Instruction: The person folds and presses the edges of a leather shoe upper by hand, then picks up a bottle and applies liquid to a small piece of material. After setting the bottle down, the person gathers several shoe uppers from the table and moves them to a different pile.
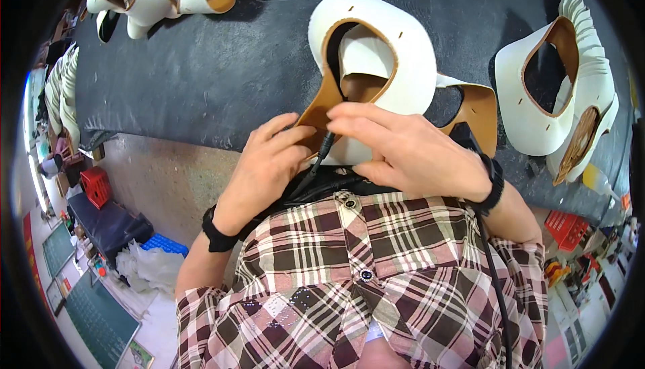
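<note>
A white shoe upper (420, 50) with tan lining lies at the table's near edge, its rounded part away from me and its opening showing dark table and white material. My left hand (269, 167) has its fingers curled over the strip of tan lining on the left side, closed on it. From the right, my right hand (410, 144) reaches across the near part of the upper, index and middle fingertips pressed at the lining, thumb lower down. A black cable (325, 146) runs between the hands. Another upper (478, 110) lies partly behind my right hand, tan side up.
More uppers (151, 6) lie in a group at the far left of the dark table (201, 80). At the right, a loose upper (514, 93) leans against a stacked row of uppers (591, 60). Red crates (96, 187) stand below on either side.
</note>
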### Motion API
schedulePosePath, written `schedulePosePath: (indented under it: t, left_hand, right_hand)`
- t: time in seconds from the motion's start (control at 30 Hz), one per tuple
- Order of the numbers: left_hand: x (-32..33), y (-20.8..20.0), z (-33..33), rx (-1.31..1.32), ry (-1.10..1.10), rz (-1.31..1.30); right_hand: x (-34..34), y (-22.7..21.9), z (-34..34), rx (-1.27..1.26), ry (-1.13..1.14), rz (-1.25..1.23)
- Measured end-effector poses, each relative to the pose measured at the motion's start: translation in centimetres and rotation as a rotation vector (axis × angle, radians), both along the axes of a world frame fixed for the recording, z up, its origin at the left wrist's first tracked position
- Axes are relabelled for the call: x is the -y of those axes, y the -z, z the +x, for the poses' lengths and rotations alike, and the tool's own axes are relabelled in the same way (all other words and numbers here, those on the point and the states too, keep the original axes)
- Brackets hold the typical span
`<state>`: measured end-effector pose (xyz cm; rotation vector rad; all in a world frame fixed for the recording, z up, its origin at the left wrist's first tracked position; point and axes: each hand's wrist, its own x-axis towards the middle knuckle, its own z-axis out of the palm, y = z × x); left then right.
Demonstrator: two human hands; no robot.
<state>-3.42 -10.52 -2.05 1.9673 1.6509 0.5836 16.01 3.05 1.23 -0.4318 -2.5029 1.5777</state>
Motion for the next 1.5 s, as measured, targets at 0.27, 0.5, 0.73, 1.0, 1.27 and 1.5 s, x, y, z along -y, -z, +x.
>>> schedulePosePath:
  t: [0.27, 0.5, 0.73, 1.0, 1.27, 1.5]
  left_hand:
    - [-3.2, -3.7, -0.8, 0.314, -0.103, 0.097]
    - [-4.5, -6.2, 1.5, 0.708, -0.574, 0.371]
    - [-3.5, -5.7, 5.5, 0.800, -0.526, 0.289]
    - [-5.6, -2.8, 4.8, 0.916, -0.438, 0.056]
    - [-6.2, -4.3, 4.7, 0.603, -0.567, 0.067]
    - [-6.0, -4.2, 3.4, 0.999, -0.546, -0.175]
  right_hand:
    - [-3.3, -1.0, -1.2, -0.068, 0.048, 0.120]
    - [-4.4, -4.5, 0.4, -0.225, 0.274, 0.314]
    - [-1.1, -3.4, -0.7, -0.374, 0.317, 0.699]
    - [-0.7, -1.7, -1.3, -0.191, 0.206, -0.127]
    - [-3.4, -1.2, -2.7, -0.510, 0.522, 0.790]
    - [-4.4, -3.2, -2.1, 0.101, 0.268, -0.305]
